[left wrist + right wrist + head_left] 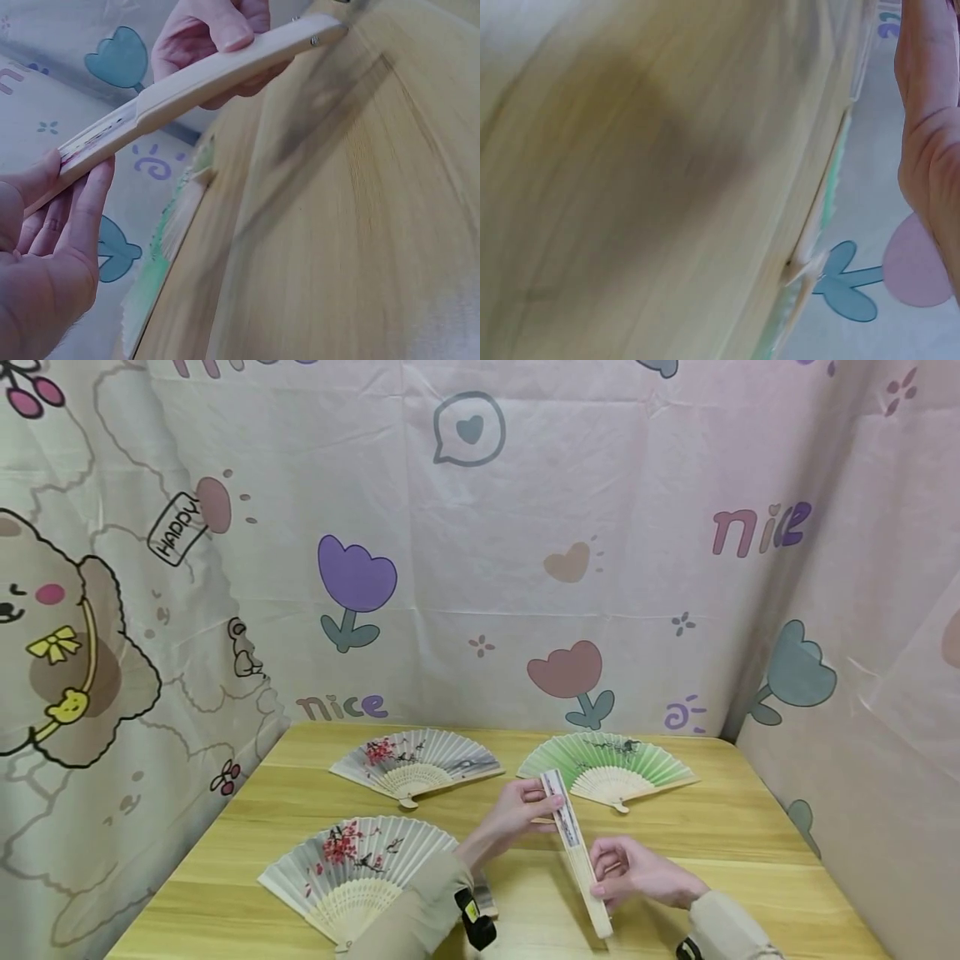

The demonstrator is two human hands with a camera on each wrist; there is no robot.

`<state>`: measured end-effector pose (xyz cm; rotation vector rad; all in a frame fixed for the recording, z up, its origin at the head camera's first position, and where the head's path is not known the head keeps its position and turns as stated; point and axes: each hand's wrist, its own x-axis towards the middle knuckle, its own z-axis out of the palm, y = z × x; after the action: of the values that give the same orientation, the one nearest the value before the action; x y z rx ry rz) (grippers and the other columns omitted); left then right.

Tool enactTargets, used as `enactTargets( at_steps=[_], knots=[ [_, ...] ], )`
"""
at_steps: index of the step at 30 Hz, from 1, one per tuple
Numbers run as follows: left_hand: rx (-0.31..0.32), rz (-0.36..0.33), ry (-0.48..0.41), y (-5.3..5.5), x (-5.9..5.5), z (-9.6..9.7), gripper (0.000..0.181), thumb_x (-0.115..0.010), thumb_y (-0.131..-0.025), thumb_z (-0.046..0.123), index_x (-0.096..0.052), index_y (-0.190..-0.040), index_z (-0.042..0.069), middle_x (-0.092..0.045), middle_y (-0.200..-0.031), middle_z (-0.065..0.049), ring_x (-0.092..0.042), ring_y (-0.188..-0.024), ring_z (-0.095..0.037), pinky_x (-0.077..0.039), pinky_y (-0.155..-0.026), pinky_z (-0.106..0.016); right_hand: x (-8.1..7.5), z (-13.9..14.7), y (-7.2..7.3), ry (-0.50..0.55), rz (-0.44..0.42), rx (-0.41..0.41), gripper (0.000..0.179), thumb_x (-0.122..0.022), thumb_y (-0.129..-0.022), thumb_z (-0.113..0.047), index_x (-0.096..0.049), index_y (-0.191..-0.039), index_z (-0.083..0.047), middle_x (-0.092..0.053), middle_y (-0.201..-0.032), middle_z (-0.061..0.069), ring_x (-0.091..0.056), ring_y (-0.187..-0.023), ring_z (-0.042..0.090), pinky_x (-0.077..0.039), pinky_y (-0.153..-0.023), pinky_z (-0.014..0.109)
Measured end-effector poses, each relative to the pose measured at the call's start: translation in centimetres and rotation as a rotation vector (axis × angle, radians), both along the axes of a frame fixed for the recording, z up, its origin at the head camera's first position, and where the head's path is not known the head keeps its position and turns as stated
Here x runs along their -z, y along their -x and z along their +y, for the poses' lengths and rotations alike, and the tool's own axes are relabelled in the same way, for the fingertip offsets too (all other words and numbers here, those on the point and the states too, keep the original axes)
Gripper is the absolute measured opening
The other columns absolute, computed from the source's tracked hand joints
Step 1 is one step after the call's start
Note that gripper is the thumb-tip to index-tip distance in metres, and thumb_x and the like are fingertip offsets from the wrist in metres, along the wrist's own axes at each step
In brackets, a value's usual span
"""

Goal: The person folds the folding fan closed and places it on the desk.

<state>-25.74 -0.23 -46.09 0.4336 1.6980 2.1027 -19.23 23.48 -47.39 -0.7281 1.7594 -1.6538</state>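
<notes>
A folded hand fan point(576, 852) with pale wooden ribs is held tilted above the table, its patterned paper showing along the upper half. My left hand point(521, 812) pinches the upper end between thumb and fingers. Lower down, my right hand point(636, 870) grips the fan near its pivot end. The left wrist view shows the folded fan point(195, 82) closely, with the left thumb on one face and the right hand point(214, 37) on the riveted part. In the right wrist view only part of the right hand point(934, 142) appears, and the held fan is out of sight.
An open white fan with red blossoms point(412, 764) lies at the back left, and a green fan point(611, 764) at the back right. Another blossom fan point(360, 868) lies front left, partly covered by the left sleeve. Printed cloth point(480, 527) hangs behind the wooden table point(712, 843).
</notes>
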Motion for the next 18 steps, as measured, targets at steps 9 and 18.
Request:
enactTargets(
  at_steps=[9,18],
  knots=[
    [0.028,-0.05,-0.001,1.5,0.6,1.7,0.038,-0.066,-0.093,-0.001,-0.056,-0.13,-0.006,-0.071,-0.11,-0.018,-0.071,-0.086,-0.018,-0.068,-0.086,-0.043,0.6,1.2,0.9,0.068,-0.135,-0.038,0.02,-0.059,-0.094,0.005,-0.045,-0.102,0.016,-0.068,-0.093,-0.005,-0.07,-0.085,0.011,-0.068,-0.078,0.032],
    [0.029,-0.064,0.043,1.8,1.9,3.0,0.04,-0.067,-0.091,-0.005,-0.056,-0.129,-0.005,-0.072,-0.108,-0.02,-0.072,-0.084,-0.017,-0.068,-0.086,-0.04,1.6,2.3,0.6,0.06,-0.166,-0.057,0.034,-0.062,-0.091,0.007,-0.044,-0.12,0.005,-0.071,-0.093,0.0,-0.073,-0.082,0.015,-0.069,-0.077,0.036]
  ],
)
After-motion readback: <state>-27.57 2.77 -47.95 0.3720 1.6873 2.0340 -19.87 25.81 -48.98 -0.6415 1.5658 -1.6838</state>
